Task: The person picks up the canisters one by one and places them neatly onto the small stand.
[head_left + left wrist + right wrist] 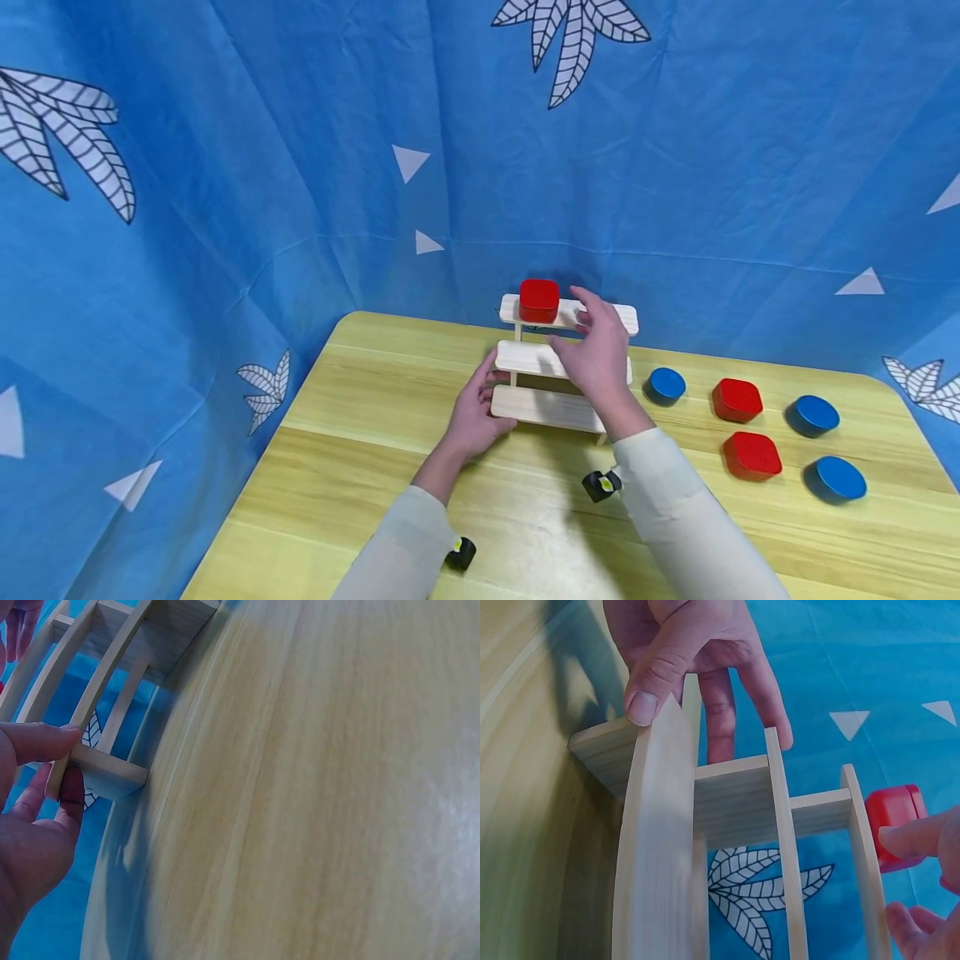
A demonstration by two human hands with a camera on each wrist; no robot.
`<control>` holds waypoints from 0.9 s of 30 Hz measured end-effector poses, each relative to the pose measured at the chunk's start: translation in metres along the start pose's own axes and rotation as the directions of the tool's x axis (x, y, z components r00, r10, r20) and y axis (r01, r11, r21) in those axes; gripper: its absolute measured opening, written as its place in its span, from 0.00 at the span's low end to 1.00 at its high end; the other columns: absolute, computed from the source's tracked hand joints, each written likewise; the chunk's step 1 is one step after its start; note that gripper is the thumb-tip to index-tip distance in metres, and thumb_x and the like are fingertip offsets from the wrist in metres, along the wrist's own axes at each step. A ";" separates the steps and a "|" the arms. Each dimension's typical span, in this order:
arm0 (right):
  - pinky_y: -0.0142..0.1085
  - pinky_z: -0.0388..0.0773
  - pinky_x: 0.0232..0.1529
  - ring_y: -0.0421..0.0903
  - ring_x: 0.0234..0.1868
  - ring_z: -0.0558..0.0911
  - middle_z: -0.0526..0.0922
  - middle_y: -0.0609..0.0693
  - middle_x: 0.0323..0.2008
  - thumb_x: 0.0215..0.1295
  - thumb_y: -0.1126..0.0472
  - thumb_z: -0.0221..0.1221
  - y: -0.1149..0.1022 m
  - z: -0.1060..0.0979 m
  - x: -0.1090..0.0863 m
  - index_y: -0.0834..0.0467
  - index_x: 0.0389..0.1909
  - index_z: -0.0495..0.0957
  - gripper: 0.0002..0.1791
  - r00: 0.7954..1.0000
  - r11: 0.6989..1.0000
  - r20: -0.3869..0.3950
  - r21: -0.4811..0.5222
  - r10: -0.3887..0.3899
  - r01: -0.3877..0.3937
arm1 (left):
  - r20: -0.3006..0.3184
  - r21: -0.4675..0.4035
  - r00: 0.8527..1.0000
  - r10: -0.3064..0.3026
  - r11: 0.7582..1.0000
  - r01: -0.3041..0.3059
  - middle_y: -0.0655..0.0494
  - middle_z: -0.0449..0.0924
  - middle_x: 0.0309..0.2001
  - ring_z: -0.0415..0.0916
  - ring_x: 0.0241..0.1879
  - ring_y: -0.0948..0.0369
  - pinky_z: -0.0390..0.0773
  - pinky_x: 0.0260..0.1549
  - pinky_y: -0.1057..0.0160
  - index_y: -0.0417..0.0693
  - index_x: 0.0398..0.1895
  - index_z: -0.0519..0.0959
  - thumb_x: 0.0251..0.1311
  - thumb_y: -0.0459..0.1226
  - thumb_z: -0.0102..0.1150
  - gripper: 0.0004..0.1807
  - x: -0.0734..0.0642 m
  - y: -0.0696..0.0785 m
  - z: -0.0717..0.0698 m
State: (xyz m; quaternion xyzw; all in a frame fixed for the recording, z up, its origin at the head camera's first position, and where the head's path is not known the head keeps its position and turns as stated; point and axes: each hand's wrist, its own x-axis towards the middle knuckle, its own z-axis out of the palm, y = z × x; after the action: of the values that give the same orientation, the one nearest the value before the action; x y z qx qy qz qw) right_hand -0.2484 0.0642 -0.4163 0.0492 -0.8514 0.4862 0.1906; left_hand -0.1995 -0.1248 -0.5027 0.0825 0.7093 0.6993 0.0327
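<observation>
Left hand (476,421): pinches wooden shelf (532,358)
Right hand (600,350): spread apart, empty
Red box (539,302): atop shelf, frame centre

3-tier lt. wood shelf (547,407), upright; rnd.-cornered red box (539,301) on top tier (567,315), near L end

The box (539,301) on the rack (551,408) is plain bright red; the rack is pale, cream-toned wood with faint grain; two more boxes (737,400) on the tabletop (352,400) repeat the red, while three round tubs (664,387) are solid deep blue; the tabletop is yellowish wood, streaked with lighter and browner grain; the curtain (315,150) is vivid blue, patterned with white triangles (410,162) and white leaves (573,42) outlined and veined in black; the sleeves (408,546) are off-white; the wrist devices (597,487) are black with a yellow-green patch.
</observation>
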 end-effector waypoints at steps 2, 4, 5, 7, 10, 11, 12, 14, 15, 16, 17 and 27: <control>0.49 0.81 0.49 0.57 0.53 0.80 0.74 0.58 0.61 0.49 0.70 0.75 0.001 -0.001 -0.001 0.57 0.67 0.72 0.41 1.000 1.000 -0.004 -0.006 0.004 -0.004 | 0.003 0.000 1.000 -0.003 1.000 0.003 0.42 0.68 0.62 0.72 0.55 0.48 0.80 0.48 0.57 0.57 0.81 0.52 0.39 0.08 0.63 0.65 0.001 0.000 0.000; 0.50 0.81 0.49 0.57 0.53 0.80 0.74 0.59 0.61 0.49 0.70 0.75 0.002 -0.002 -0.001 0.58 0.67 0.72 0.41 1.000 1.000 -0.005 -0.006 0.005 -0.005 | 0.002 -0.002 1.000 -0.008 1.000 0.008 0.42 0.68 0.62 0.72 0.55 0.49 0.80 0.48 0.57 0.56 0.81 0.52 0.39 0.08 0.63 0.64 0.001 -0.001 0.000; 0.50 0.81 0.49 0.57 0.53 0.80 0.74 0.59 0.61 0.49 0.70 0.75 0.003 -0.002 -0.001 0.58 0.67 0.73 0.41 1.000 1.000 -0.006 -0.008 0.005 -0.005 | 0.001 -0.003 1.000 -0.011 1.000 0.011 0.42 0.68 0.62 0.72 0.55 0.49 0.80 0.48 0.58 0.56 0.80 0.52 0.39 0.08 0.63 0.64 0.001 -0.001 0.000; 0.49 0.81 0.50 0.57 0.52 0.80 0.74 0.59 0.60 0.48 0.70 0.75 0.004 -0.003 -0.002 0.57 0.67 0.73 0.41 1.000 1.000 -0.010 -0.015 0.003 -0.003 | -0.001 -0.017 1.000 -0.011 1.000 0.011 0.41 0.69 0.61 0.72 0.54 0.48 0.80 0.47 0.58 0.54 0.80 0.52 0.38 0.07 0.62 0.64 0.000 0.000 0.001; 0.49 0.81 0.50 0.57 0.52 0.81 0.74 0.59 0.60 0.48 0.69 0.76 0.006 -0.005 -0.002 0.57 0.67 0.73 0.41 1.000 1.000 -0.018 -0.023 0.006 -0.007 | -0.002 -0.034 1.000 -0.007 0.999 0.007 0.40 0.68 0.61 0.72 0.54 0.46 0.81 0.45 0.58 0.52 0.80 0.52 0.37 0.06 0.62 0.64 0.000 0.001 0.001; 0.49 0.80 0.51 0.57 0.52 0.81 0.75 0.59 0.60 0.48 0.69 0.76 0.006 -0.005 -0.002 0.57 0.67 0.73 0.41 1.000 1.000 -0.020 -0.027 0.009 -0.010 | -0.001 -0.040 1.000 -0.005 0.999 0.005 0.39 0.68 0.61 0.72 0.54 0.46 0.81 0.44 0.58 0.52 0.80 0.52 0.37 0.06 0.61 0.64 -0.001 0.002 0.001; 0.49 0.80 0.51 0.57 0.52 0.81 0.75 0.59 0.60 0.48 0.69 0.76 0.007 -0.006 -0.003 0.57 0.67 0.73 0.41 1.000 1.000 -0.023 -0.027 0.010 -0.011 | -0.001 -0.045 1.000 -0.004 0.999 0.004 0.38 0.68 0.61 0.72 0.54 0.45 0.81 0.44 0.58 0.51 0.80 0.52 0.37 0.06 0.61 0.64 -0.001 0.002 0.001; 0.49 0.80 0.51 0.57 0.52 0.81 0.75 0.60 0.59 0.48 0.69 0.76 0.007 -0.007 -0.003 0.57 0.67 0.73 0.41 0.999 0.999 -0.029 -0.029 0.013 -0.014 | 0.001 -0.045 1.000 -0.007 0.999 0.007 0.39 0.68 0.62 0.71 0.54 0.45 0.81 0.44 0.59 0.52 0.80 0.52 0.37 0.06 0.62 0.64 -0.001 0.002 0.001; 0.49 0.80 0.51 0.57 0.52 0.81 0.75 0.60 0.58 0.48 0.68 0.76 0.007 -0.008 -0.004 0.57 0.67 0.73 0.41 0.999 0.999 -0.033 -0.030 0.012 -0.013 | 0.001 -0.044 1.000 -0.008 0.999 0.008 0.39 0.68 0.62 0.71 0.54 0.45 0.81 0.44 0.59 0.53 0.80 0.52 0.37 0.06 0.62 0.64 -0.002 0.002 0.001; 0.49 0.80 0.50 0.57 0.52 0.81 0.75 0.60 0.58 0.47 0.68 0.76 0.007 -0.009 -0.004 0.57 0.66 0.73 0.41 0.999 0.999 -0.036 -0.032 0.007 -0.009 | 0.001 -0.043 1.000 -0.010 0.999 0.010 0.39 0.68 0.62 0.71 0.54 0.45 0.81 0.44 0.59 0.53 0.80 0.52 0.37 0.06 0.62 0.65 -0.002 0.002 0.001; 0.49 0.80 0.50 0.57 0.52 0.81 0.75 0.59 0.58 0.47 0.68 0.76 0.007 -0.009 -0.004 0.57 0.66 0.73 0.41 0.999 0.999 -0.038 -0.034 0.005 -0.006 | 0.001 -0.042 1.000 -0.011 0.999 0.011 0.39 0.68 0.62 0.71 0.54 0.45 0.81 0.44 0.59 0.53 0.80 0.52 0.38 0.07 0.62 0.64 -0.002 0.002 0.001; 0.49 0.81 0.49 0.56 0.52 0.80 0.75 0.59 0.57 0.49 0.68 0.76 0.012 -0.015 -0.005 0.59 0.66 0.73 0.41 0.999 1.000 -0.049 -0.011 -0.012 0.011 | -0.003 -0.020 1.000 -0.019 1.000 0.019 0.40 0.68 0.62 0.71 0.55 0.44 0.81 0.46 0.56 0.53 0.81 0.51 0.38 0.07 0.62 0.64 0.000 0.000 0.001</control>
State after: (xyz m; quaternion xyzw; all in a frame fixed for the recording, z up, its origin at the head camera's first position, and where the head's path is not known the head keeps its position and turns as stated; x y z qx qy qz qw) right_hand -0.2425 0.0829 -0.4209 0.0409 -0.8486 0.4817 0.2147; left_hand -0.1995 -0.1240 -0.5024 0.0744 0.7029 0.7063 0.0391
